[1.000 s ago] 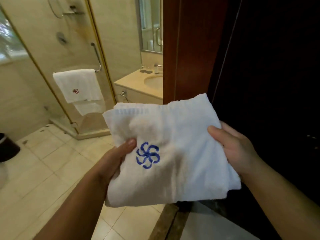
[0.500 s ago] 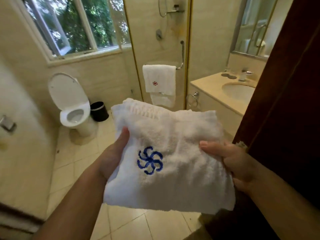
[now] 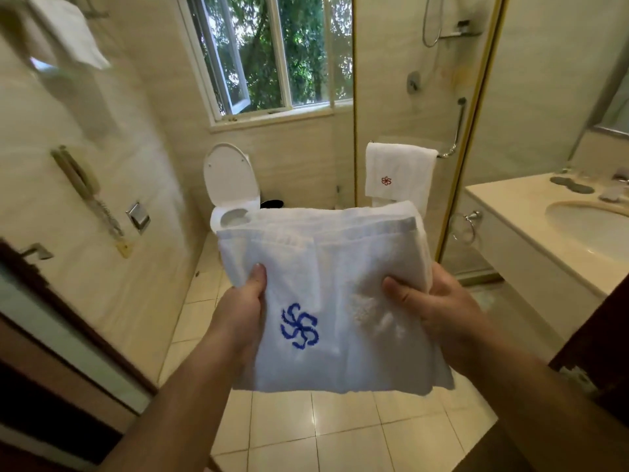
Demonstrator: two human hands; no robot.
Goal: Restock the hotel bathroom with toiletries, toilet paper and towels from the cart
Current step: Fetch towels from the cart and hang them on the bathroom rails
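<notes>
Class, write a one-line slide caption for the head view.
Left hand and right hand hold a folded white towel before the toilet.

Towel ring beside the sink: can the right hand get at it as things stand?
Probably not yet: the right hand grips the folded towel, and the towel ring looks farther into the room. Nothing stands between them, though.

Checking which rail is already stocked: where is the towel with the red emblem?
Head view, right of centre: the red-emblem towel hangs over the shower glass rail, between the toilet and the sink counter, beyond the folded towel.
</notes>
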